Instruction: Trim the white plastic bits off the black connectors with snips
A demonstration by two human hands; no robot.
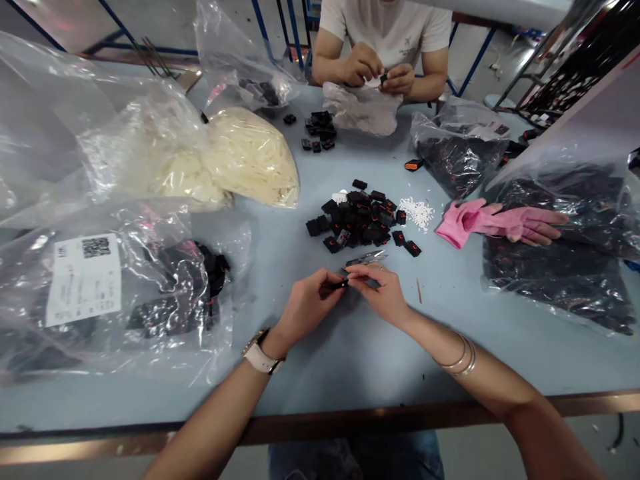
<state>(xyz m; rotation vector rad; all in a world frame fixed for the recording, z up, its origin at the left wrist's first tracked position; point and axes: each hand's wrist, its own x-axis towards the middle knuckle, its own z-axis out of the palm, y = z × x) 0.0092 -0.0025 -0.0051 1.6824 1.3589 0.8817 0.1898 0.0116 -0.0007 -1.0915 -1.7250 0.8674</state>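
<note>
Clock face: centred on the held piece, 12 pointing away from the wearer.
Left hand (pixel 306 303): thumb and fingers pinched, grasping one side of a small black plastic piece (pixel 344 284).
Right hand (pixel 383 293): thumb and fingers also nearly closed, gripping the piece's other side.
Held piece: between both sets of fingertips, over the near part of the blue-grey counter (pixel 345 373); finer detail is hidden.
Pointed metal tool (pixel 367 258): just beyond the right fingers, toward 1; cannot tell whether they touch it.
Black-and-orange housings (pixel 367 220): loose pile at 12.
White bits (pixel 417 213): scattered between 1 and 2.
Pink glove (pixel 500 223): at 2, partly over a clear bag of black parts (pixel 555 280).
Bags: cream pieces (pixel 253 157) at 11; labelled clear bag (pixel 83 277) at 9.
Co-worker (pixel 383 40): at 12, across the counter, both hands at a small black part.
Room: blue metal frames (pixel 475 63) behind.
</note>
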